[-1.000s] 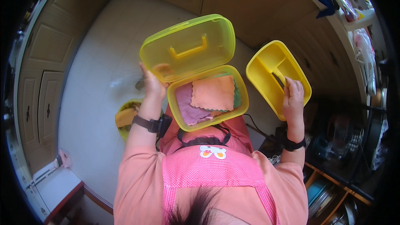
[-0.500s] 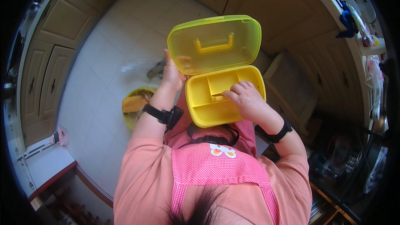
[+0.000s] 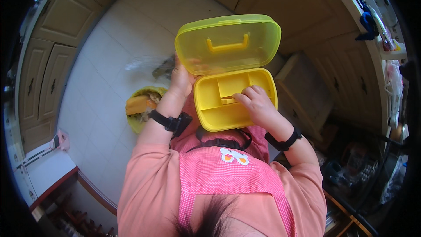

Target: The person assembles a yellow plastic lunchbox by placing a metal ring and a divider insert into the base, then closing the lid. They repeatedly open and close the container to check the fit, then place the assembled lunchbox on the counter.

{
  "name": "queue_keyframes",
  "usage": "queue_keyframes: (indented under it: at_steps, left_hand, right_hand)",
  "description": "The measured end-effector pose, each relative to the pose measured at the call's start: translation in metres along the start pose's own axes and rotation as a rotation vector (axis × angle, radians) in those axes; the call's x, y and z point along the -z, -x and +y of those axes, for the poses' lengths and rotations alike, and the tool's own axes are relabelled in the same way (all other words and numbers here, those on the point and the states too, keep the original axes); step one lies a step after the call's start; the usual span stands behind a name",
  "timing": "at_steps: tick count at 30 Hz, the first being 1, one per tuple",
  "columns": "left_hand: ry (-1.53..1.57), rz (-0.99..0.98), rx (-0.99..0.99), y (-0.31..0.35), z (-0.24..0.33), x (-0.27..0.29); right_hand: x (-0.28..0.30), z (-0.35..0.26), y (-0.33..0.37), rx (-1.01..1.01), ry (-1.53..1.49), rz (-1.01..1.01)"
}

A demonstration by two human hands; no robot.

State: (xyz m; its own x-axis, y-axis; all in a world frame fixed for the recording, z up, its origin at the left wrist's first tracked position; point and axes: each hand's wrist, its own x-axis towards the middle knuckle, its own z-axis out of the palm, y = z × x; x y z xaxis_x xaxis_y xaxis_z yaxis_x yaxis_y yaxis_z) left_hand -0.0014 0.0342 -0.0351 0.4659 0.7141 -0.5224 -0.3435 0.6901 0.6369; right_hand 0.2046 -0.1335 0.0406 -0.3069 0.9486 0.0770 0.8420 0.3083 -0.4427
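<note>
A yellow plastic storage box (image 3: 202, 123) sits low in front of my apron, its see-through yellow-green lid (image 3: 263, 52) swung up at the far side. My left hand (image 3: 181, 79) grips the box at its left hinge corner; its fingers show dimly through the lid. Inside lies a yellow divided tray (image 3: 218, 115) with several compartments. The tray's small raised handle (image 3: 228, 101) is pinched by my right hand (image 3: 258, 105), whose palm covers the right part of the tray.
On the tiled floor to the left stands a yellow-green bin (image 3: 139, 125) with scraps in it. Beyond it lies a clear plastic bag (image 3: 147, 64). Cabinets (image 3: 55, 72) line both sides, and a low wooden piece (image 3: 302, 90) stands right of the box.
Both hands keep the same hold. The box and its raised lid have shifted very slightly, while the view has moved a little.
</note>
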Motion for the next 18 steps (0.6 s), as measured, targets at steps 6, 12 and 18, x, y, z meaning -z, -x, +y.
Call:
queue_keyframes:
  at_steps: [6, 12, 18]
  left_hand:
    - [-0.016, 0.098, -0.148, 0.008, -0.002, -0.004]
    - [-0.2, 0.064, -0.191, 0.052, -0.008, 0.004]
    - [-0.461, -0.051, -0.244, 0.075, -0.044, 0.01]
  right_hand:
    - [-0.001, 0.002, 0.0, -0.037, -0.052, -0.034]
    - [0.008, -0.002, 0.015, -0.095, -0.181, 0.078]
    - [0.022, 0.027, 0.054, -0.601, -0.28, 0.532]
